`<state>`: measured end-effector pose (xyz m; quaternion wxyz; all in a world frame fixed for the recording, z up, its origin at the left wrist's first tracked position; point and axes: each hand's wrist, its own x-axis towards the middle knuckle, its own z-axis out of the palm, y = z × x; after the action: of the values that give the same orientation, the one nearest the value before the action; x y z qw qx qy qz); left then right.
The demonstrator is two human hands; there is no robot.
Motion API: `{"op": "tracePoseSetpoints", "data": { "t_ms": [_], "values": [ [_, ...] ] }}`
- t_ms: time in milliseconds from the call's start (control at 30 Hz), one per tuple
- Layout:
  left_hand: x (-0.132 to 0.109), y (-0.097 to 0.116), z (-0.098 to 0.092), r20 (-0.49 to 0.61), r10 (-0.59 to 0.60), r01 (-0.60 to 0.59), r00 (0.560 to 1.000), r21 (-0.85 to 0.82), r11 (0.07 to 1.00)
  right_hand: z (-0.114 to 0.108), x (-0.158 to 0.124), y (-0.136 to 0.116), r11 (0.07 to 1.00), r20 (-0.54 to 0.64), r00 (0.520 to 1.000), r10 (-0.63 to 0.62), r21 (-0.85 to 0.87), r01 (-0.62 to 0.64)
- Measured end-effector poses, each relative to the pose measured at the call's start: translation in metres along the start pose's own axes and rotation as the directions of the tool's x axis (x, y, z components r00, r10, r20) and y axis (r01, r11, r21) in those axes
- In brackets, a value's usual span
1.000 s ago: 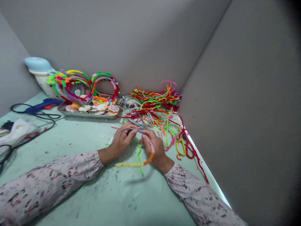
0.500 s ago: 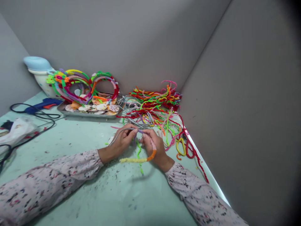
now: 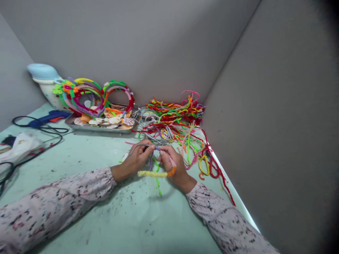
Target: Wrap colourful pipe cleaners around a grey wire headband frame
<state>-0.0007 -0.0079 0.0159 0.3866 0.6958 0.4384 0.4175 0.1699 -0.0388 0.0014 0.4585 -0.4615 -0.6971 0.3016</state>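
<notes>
Both my hands meet over the pale green table (image 3: 111, 218) and hold one curved headband (image 3: 161, 173). Its covered part runs yellow, orange, pink and purple; the bare grey end arcs to the left. My left hand (image 3: 136, 160) pinches the grey band near the top, fingers closed. My right hand (image 3: 173, 164) grips the wrapped side, with a purple pipe cleaner (image 3: 151, 160) pinched between the two hands. A green pipe cleaner (image 3: 157, 176) hangs below them onto the table.
A heap of loose coloured pipe cleaners (image 3: 176, 120) fills the corner behind my hands. A metal tray (image 3: 76, 127) with shells and finished headbands (image 3: 92, 95) stands at the back left, beside a blue glue gun (image 3: 49, 116), black cords (image 3: 39, 135) and a white pot (image 3: 46, 84).
The headband has been turned in my hands: its yellow end has risen and swung toward my fingers. Both hands stayed in place.
</notes>
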Motion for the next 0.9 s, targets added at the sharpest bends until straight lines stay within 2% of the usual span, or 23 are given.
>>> {"op": "tracePoseSetpoints", "data": {
  "t_ms": [633, 900],
  "values": [
    [0.0004, 0.0015, -0.0023, 0.055, 0.013, -0.015, 0.998, 0.032, 0.999, 0.0005, -0.0002, 0.0012, 0.999, 0.028, 0.999, 0.027, 0.045, -0.028],
    [0.0024, 0.001, -0.002, 0.06, -0.005, 0.006, 0.998, -0.016, 1.0, 0.0011, 0.0001, 0.0031, 0.997, 0.048, 0.998, 0.043, 0.059, -0.046]
  ]
}}
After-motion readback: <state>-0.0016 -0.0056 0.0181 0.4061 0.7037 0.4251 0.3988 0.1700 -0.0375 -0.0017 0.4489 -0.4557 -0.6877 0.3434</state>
